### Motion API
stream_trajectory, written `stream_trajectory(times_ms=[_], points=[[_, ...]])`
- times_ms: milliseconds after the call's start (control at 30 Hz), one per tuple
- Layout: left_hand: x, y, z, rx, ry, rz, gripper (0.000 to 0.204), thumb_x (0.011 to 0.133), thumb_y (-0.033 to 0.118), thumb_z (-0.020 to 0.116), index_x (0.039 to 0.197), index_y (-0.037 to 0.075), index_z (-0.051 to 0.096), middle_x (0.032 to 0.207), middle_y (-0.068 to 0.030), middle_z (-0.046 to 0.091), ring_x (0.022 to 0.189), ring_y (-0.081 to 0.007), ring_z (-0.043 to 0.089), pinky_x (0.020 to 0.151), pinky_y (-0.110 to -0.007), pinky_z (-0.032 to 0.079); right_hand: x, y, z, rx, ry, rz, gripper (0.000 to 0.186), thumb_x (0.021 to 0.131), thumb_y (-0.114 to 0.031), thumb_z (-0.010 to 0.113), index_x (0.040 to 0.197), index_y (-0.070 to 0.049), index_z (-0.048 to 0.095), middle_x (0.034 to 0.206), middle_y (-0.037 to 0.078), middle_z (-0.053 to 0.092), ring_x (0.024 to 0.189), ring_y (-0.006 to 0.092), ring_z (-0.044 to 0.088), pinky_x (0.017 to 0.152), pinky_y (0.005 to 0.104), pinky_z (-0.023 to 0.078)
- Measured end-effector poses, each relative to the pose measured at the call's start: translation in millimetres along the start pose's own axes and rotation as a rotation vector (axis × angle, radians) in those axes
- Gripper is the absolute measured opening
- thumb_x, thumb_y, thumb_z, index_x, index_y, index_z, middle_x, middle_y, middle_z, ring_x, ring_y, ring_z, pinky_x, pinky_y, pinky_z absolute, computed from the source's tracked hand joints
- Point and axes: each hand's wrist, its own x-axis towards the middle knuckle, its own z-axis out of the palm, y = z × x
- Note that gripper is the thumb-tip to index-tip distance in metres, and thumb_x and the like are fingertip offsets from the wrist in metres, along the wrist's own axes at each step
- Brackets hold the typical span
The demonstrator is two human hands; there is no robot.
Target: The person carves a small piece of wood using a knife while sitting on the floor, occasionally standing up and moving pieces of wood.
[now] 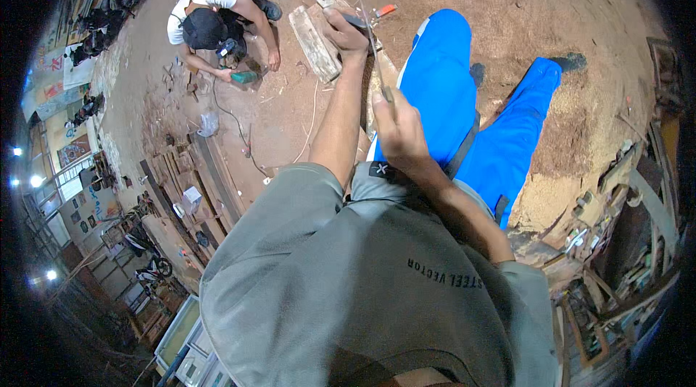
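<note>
My left hand [346,35] is closed round a dark, narrow object [355,21], over the upper end of some wooden pieces; what kind it is I cannot make out. Next to it lies a thick, weathered wooden block [315,43]. My right hand [401,130], closer to my body, grips a long thin tool [375,50] that looks like a narrow metal blade seen edge-on. The blade runs up and away, passing just right of my left hand. Below it a pale board [380,82] shows beside my blue-trousered leg. An orange-handled tool [386,9] lies beyond.
Another person [210,21] crouches at the far left, one hand on a green power tool [244,77]. A cord [232,115] trails over the dirt floor. Stacked planks [185,198] lie at left. Sawdust [558,133] and scrap wood [616,242] spread at right.
</note>
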Motion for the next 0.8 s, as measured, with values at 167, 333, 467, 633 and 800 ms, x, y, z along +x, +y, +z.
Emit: stream_trajectory(times_ms=[167,333,467,633,800], points=[[-3.4,13.1,8.1,0.106,0.023,0.117,0.058,0.108,0.044,0.032,0.071,0.004,0.052,0.063,-0.0047,0.055,0.058,-0.0179,0.054,0.056,-0.033,0.044,4.8,7.7,-4.0,0.108,-0.093,0.249,0.032,0.102,-0.031,0.053,0.089,-0.002,0.053,0.061,0.015,0.05,0.054,0.0273,0.057,0.054,0.0452,0.044],[-1.6,7.7,7.2,0.143,0.045,0.08,0.058,0.108,0.042,0.032,0.073,0.001,0.055,0.064,-0.0057,0.056,0.059,-0.0183,0.054,0.057,-0.035,0.045,14.1,-10.5,-11.4,0.681,-0.195,0.632,0.03,0.103,-0.038,0.049,0.09,-0.012,0.051,0.056,-0.001,0.043,0.039,0.0111,0.036,0.038,0.0311,0.032],[0.4,-1.6,7.4,0.134,0.018,0.117,0.057,0.108,0.041,0.034,0.074,0.001,0.055,0.065,-0.0064,0.057,0.061,-0.0187,0.054,0.057,-0.036,0.043,17.1,-13.4,-24.5,1.228,-0.301,0.73,0.033,0.104,-0.04,0.045,0.093,-0.009,0.048,0.056,0.001,0.043,0.037,0.0117,0.036,0.035,0.0281,0.03],[4.6,-13.5,0.6,0.149,0.04,0.112,0.05,0.108,0.038,0.033,0.076,0.005,0.052,0.062,-0.0039,0.052,0.06,-0.0202,0.051,0.062,-0.035,0.045,4.8,-17.1,-11.0,0.129,-0.034,0.04,0.029,0.101,-0.03,0.053,0.095,-0.002,0.052,0.064,0.013,0.053,0.052,0.0263,0.053,0.049,0.037,0.04],[-1.3,-5.3,4.8,0.119,0.019,0.151,0.057,0.108,0.039,0.033,0.072,0.001,0.053,0.063,-0.0078,0.055,0.058,-0.0209,0.052,0.056,-0.037,0.042,-4.0,-6.4,-17.7,-0.023,-0.031,-0.246,0.021,0.095,-0.012,0.062,0.1,0.005,0.053,0.068,0.022,0.057,0.06,0.042,0.06,0.053,0.0445,0.045]])
